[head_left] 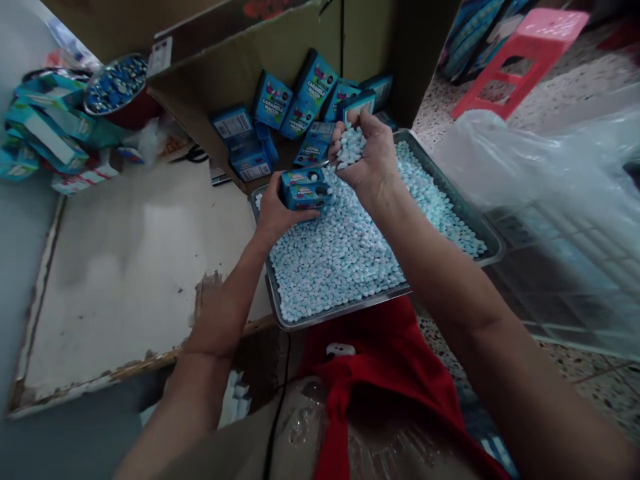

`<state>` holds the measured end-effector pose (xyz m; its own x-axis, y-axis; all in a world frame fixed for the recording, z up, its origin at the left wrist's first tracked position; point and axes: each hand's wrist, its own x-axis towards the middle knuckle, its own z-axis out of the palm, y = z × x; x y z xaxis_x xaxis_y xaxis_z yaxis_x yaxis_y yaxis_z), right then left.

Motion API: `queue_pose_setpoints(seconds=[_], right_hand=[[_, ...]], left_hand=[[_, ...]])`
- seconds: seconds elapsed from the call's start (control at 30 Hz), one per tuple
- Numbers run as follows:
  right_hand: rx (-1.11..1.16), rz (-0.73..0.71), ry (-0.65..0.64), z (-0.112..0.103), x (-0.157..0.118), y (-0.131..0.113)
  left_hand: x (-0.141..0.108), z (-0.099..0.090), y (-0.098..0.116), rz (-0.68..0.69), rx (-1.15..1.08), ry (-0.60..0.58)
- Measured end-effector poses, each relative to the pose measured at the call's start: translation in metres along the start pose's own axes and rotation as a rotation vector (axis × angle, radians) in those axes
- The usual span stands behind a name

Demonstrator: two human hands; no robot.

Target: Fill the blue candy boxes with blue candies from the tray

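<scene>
A metal tray (345, 308) full of small pale blue candies (340, 253) lies in front of me. Over its left part, my left hand (280, 212) grips two small blue boxes (306, 189), one beside the other, with round dark openings facing right. My right hand (369, 155) is cupped palm up around a heap of candies (351, 145), above the tray's back edge and just right of the boxes. Behind the tray, several blue printed boxes (273, 100) lie in a large cardboard box (220, 73).
The white worktable (125, 267) is at the left, with blue cartons (50, 127), a bowl of wrapped sweets (135, 107) and scissors (196, 155) at its back. At the right are a red stool (530, 60), clear plastic (540, 160) and a pale crate (565, 267).
</scene>
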<state>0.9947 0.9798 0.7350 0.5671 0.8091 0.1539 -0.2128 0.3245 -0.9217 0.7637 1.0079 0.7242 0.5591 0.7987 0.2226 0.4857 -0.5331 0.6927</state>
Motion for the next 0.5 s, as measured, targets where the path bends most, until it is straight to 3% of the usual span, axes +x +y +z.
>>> queue_pose_setpoints(seconds=[0.1,0.23,0.37,0.5], right_hand=[[0.121,0.115,0.025,0.013,-0.008,-0.008],[0.027,0.159,-0.042,0.032,-0.03,-0.034],[0.03,0.1,-0.084,0.049,-0.048,-0.046],[-0.024,0.027,-0.049,0.055,-0.055,-0.044]], left_hand=[[-0.001,0.001,-0.004,0.03,-0.075,-0.005],[-0.002,0.0,-0.012,0.146,-0.263,-0.051],[-0.001,0.005,-0.021,0.174,-0.329,-0.079],[0.003,0.002,-0.022,0.131,-0.216,-0.033]])
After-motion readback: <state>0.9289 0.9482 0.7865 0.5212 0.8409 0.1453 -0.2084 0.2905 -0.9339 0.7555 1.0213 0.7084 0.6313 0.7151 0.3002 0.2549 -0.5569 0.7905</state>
